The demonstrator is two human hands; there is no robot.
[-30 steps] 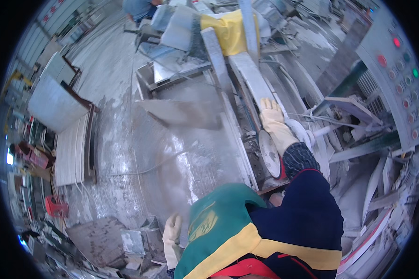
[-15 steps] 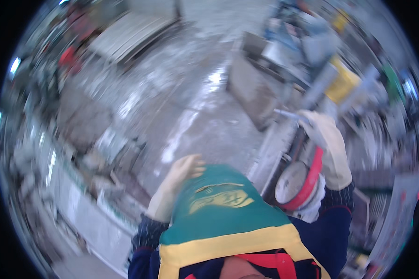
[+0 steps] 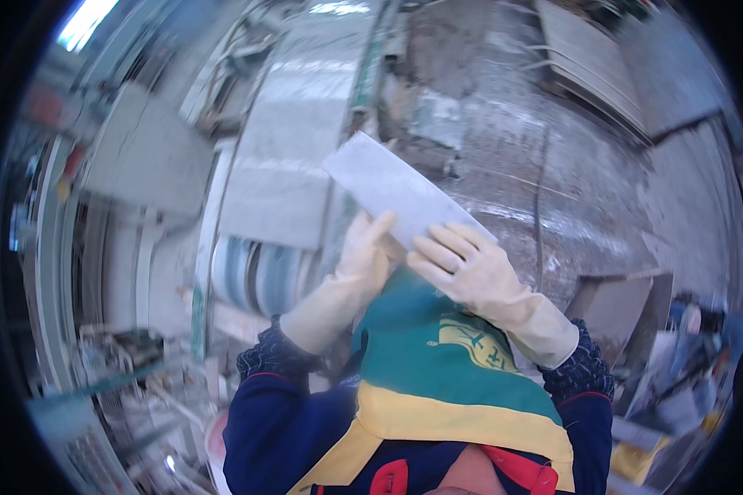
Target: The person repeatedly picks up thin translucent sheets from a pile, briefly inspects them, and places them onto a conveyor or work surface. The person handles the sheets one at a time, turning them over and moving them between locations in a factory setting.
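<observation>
Right grip (image 3: 468,268), a gloved hand, has moved from beside the red-rimmed wheel to the front of the green apron (image 3: 437,330); the camera view has swung round over the same interval. Left grip (image 3: 365,257), also gloved, has moved from the apron's left side to meet the white slab (image 3: 392,177).

Slab position: flat, rectangular, held ahead of the apron, its long axis running from upper left to lower right in the view. Both grips are at its near side. Left grip is closed on the near long edge, its upper digits against the slab. Right grip is closed on the lower-right portion, fingers spread across the upper face; its thumb is hidden. The greater length projects beyond the fingers toward the upper left.

Surroundings: the far end of the slab appears in front of the right margin of the long grey counter (image 3: 293,157); the height between them cannot be determined. Blue-banded rollers (image 3: 260,276) stand at the counter's near end. Stacked panels (image 3: 590,70) lie at upper right, on the wet floor (image 3: 504,198).
</observation>
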